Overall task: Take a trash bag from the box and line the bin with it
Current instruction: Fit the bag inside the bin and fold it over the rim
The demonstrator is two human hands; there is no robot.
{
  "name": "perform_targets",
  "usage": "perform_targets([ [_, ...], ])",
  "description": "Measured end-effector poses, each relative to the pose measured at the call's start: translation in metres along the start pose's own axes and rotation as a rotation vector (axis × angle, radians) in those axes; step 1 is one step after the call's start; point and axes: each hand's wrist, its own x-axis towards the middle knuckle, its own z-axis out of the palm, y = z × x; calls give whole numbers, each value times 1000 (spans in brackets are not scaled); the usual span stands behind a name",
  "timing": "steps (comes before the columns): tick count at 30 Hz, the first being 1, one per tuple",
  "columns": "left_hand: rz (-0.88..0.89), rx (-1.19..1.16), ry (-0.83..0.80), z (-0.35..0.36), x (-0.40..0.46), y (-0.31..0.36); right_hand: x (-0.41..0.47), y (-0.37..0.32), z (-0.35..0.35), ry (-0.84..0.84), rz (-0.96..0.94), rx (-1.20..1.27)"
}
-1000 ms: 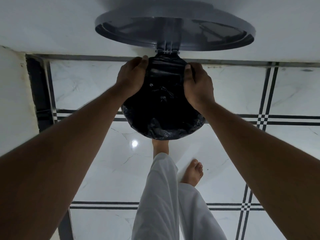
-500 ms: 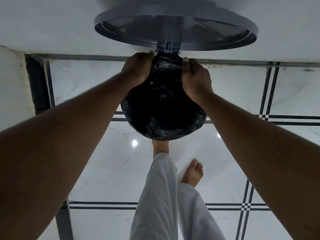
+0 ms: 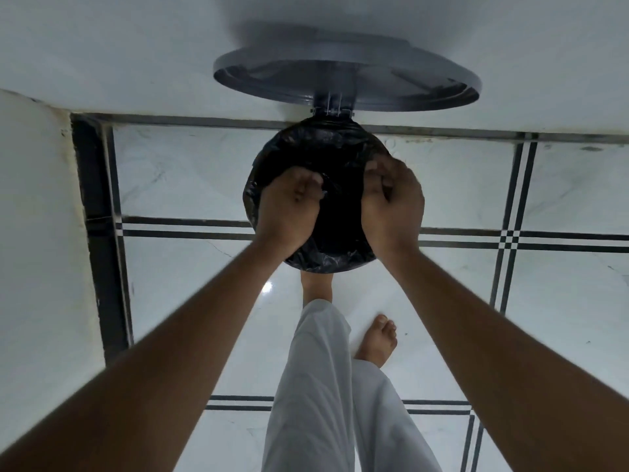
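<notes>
**Bag over the rim, both hands working the slack**

Looking straight down: the bin (image 3: 316, 199) stands on the floor (image 3: 190, 284) hard against the wall (image 3: 136, 56), its lid (image 3: 347, 81) swung up on the hinge and leaning back on that wall. The black trash bag (image 3: 313, 151) is already draped over the rim all the way round, as far as can be seen. The left hand (image 3: 289, 212) has its fingers curled, pinching a fold of bag near the left side of the mouth; the right hand (image 3: 391, 206) is curled too, gripping plastic at the right side. No box of bags is in sight.

Now the risks. This film looks thin, so a hard tug while pinched could tear it or drag the overlap off the far rim by the hinge, where there seems least cuff to spare. Trapped air might leave the bag ballooned, and it would then slip in under the first load. The lid appears held up by a bare foot (image 3: 315, 284) at the front of the bin, perhaps on a pedal; ease off and it could drop on the knuckles.

Room: wall closes the back, a second wall (image 3: 37, 216) closes the left, open floor to the right and front, where the other foot (image 3: 377, 342) stands.
</notes>
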Motion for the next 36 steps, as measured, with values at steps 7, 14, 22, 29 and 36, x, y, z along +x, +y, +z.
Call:
perform_targets([
  [7,339,4,228,-23,-61,57,-48,-69,-46,107,83,417],
  [14,688,347,715,-72,-59,113,-39,-116,-76,293,-19,584],
  [22,592,365,648,-68,-64,63,-42,-74,-76,246,-37,472],
  [29,235,113,513,-23,-124,5,-89,-12,-72,174,63,321],
  [36,-194,112,106,26,-134,-54,-107,69,-36,-235,96,-133],
])
